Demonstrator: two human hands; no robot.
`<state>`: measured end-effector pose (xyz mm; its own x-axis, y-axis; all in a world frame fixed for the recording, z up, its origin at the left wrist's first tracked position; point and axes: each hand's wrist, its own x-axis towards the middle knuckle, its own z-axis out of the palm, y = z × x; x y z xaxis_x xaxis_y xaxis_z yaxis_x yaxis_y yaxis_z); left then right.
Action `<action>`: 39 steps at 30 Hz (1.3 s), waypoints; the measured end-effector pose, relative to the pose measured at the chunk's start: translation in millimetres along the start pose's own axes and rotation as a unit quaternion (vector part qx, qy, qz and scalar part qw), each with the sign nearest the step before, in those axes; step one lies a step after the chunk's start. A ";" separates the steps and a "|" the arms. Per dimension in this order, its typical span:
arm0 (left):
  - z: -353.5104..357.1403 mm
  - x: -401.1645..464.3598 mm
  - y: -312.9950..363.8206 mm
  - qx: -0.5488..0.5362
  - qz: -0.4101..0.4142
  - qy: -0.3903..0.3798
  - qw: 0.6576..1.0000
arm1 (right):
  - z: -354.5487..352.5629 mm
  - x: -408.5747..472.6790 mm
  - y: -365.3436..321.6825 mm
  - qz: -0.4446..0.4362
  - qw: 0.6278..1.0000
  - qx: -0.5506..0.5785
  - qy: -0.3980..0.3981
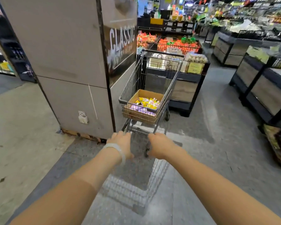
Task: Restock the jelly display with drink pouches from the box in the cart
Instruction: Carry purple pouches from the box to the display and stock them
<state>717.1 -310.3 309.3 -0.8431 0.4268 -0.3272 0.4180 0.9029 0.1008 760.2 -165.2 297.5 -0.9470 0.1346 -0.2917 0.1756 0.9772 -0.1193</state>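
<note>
A wire shopping cart (131,82) stands straight ahead of me in a store aisle. An open cardboard box (150,93) lies in its basket, holding yellow and pale purple drink pouches (148,102). My left hand (122,143), with a pale bangle on the wrist, and my right hand (159,146) both grip the cart handle (139,129), fingers curled over it. Beyond the cart is a black display stand (185,88) with wire baskets of orange and green packs (177,44) on top. The picture is motion-blurred.
A wide grey pillar (68,62) with a "CLASSIC" sign stands close on the cart's left. Dark produce stands (258,82) line the right side, with grey aisle floor (217,127) between them and the cart. A yellow price sign (195,67) hangs on the display ahead.
</note>
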 end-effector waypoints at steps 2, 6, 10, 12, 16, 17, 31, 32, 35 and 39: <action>-21.4 45.0 -7.6 -0.006 -0.008 0.005 1.000 | -21.6 46.6 4.4 -0.007 1.000 0.000 0.007; -45.6 133.8 -22.1 -0.008 -0.008 -0.003 1.000 | -45.2 132.1 8.4 -0.015 1.000 -0.011 -0.008; -67.7 237.3 -36.0 -0.006 -0.001 -0.004 1.000 | -57.6 228.7 21.6 -0.004 1.000 0.017 -0.010; -80.5 292.7 -42.7 0.000 0.018 -0.002 1.000 | -64.8 281.5 30.7 0.010 1.000 0.024 -0.017; -114.0 400.9 -54.9 0.005 0.053 -0.010 0.999 | -91.1 382.6 53.6 0.054 0.997 0.052 -0.014; -124.1 426.5 -56.6 0.009 0.058 -0.008 0.998 | -99.3 404.3 60.7 0.063 0.996 0.060 -0.006; -86.6 679.8 -51.4 0.006 0.018 -0.155 0.988 | -63.8 637.4 169.1 0.135 0.974 0.135 -0.121; -79.4 694.1 -50.6 0.003 0.009 -0.168 0.986 | -56.9 651.5 176.0 0.137 0.972 0.135 -0.135; -58.2 736.4 -46.3 0.008 0.002 -0.197 0.980 | -30.2 687.1 197.2 0.136 0.968 0.133 -0.162; -18.3 784.2 -39.6 0.017 0.014 -0.237 0.971 | 23.5 718.3 217.9 0.184 0.945 0.183 -0.201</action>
<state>33.2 -10.5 65.8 -0.5842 0.3717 -0.7215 0.4561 0.8857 0.0871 124.6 140.5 39.7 -0.6377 0.3097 -0.7053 0.6240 0.7445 -0.2374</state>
